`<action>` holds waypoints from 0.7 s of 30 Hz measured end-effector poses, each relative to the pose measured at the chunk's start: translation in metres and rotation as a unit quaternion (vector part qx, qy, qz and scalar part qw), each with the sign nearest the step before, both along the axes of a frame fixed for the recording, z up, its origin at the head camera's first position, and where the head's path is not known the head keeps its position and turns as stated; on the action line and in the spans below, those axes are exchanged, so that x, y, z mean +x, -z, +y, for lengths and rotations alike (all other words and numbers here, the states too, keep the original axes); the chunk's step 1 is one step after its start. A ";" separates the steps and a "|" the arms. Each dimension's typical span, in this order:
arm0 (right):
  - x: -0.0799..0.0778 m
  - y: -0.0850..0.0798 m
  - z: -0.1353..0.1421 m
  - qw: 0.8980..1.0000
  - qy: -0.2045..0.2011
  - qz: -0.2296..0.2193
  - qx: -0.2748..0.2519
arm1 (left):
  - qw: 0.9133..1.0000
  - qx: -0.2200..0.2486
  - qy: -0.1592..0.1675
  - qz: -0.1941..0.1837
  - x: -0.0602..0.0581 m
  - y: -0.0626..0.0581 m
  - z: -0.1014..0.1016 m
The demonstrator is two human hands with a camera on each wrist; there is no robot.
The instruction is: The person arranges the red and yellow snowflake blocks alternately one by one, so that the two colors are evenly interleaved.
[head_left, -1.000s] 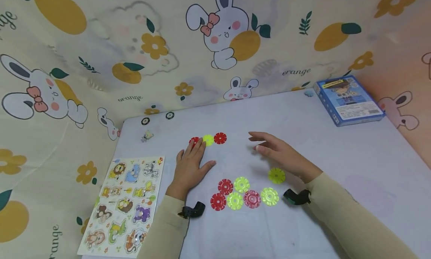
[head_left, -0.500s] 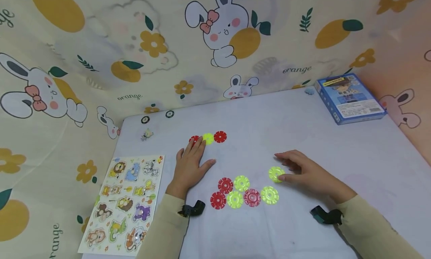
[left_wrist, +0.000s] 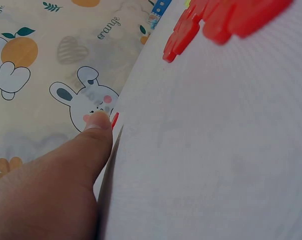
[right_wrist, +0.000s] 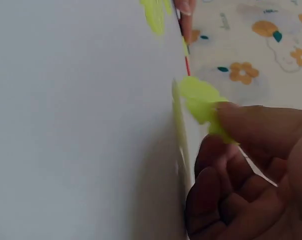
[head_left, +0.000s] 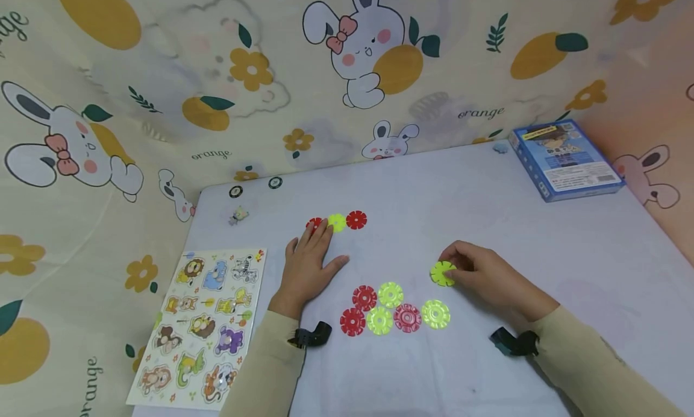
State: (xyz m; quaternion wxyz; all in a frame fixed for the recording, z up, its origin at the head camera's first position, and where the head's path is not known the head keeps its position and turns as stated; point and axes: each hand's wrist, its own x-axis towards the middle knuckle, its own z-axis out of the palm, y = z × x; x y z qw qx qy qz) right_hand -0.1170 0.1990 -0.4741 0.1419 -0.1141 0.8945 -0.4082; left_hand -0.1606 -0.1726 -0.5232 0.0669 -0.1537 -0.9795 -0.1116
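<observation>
My right hand [head_left: 490, 278] pinches a yellow-green notched interlocking disc [head_left: 441, 273] between thumb and fingers; in the right wrist view this disc [right_wrist: 198, 95] stands tilted at the table surface. My left hand [head_left: 309, 272] lies flat with its fingers straight, fingertips partly covering a red disc [head_left: 313, 223] at the left of a short row. A yellow-green disc [head_left: 337, 222] and another red disc [head_left: 356, 220] continue that row. Nearer the front lies a group of several discs, among them a red disc [head_left: 353, 322] and a yellow-green disc [head_left: 436, 314].
An animal sticker sheet [head_left: 197, 326] lies at the left. Two small black rings [head_left: 275, 182] and a small figure-like piece [head_left: 238, 215] lie at the back left. At the back right sits a blue box [head_left: 566, 159] beside a small blue piece [head_left: 500, 147].
The right hand has come back toward the front right, taken hold of the single yellow-green disc and tilted it up slightly. The left hand stays where it was.
</observation>
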 end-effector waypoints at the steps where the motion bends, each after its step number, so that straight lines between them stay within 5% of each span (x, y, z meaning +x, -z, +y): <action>1: -0.004 0.000 -0.001 1.000 0.007 -0.001 -0.005 | 1.000 -0.001 0.000 0.000 0.000 0.000 0.000; 15: -0.077 0.003 -0.050 0.987 0.101 -0.080 -0.100 | 1.000 0.004 0.000 0.001 0.000 0.001 -0.001; 21: -0.079 0.000 -0.063 0.997 0.053 -0.031 -0.040 | 1.000 0.002 0.002 0.001 -0.001 0.001 -0.002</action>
